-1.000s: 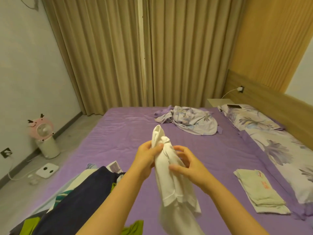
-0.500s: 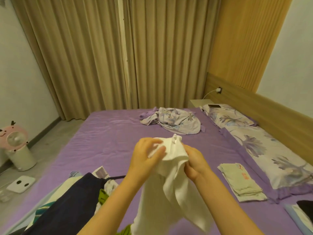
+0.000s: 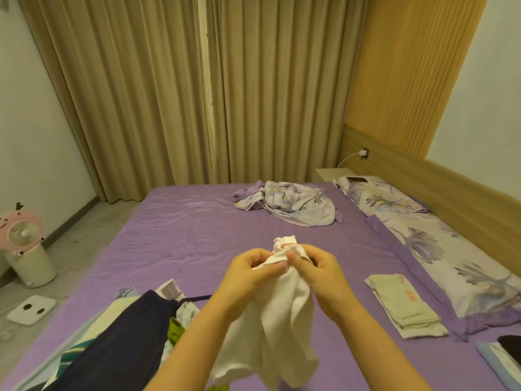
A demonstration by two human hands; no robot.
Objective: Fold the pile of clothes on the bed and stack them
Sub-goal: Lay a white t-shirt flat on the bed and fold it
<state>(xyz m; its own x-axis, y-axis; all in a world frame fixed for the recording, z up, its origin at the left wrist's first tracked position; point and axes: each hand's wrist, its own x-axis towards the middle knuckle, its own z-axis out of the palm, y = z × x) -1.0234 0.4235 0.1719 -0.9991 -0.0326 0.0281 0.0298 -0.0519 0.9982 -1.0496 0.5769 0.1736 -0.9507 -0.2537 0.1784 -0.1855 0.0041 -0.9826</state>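
White garment (image 3: 282, 300): held above the near middle of the bed (image 3: 180, 230), its top edge now bunched and pinched between left hand (image 3: 248, 270) and right hand (image 3: 318, 266), where a second ago it was gripped lower along its length; an edge or collar is judged found, folding not yet begun. Its hem is cut off below; garment type cannot be determined. Unfolded pile (image 3: 118, 348) is kept at the near left edge, folded stack (image 3: 403, 303) at the right edge.

A home bedroom: purple-sheeted bed (image 3: 197, 235), floral pillows (image 3: 439, 244), drawn curtains (image 3: 169, 94).
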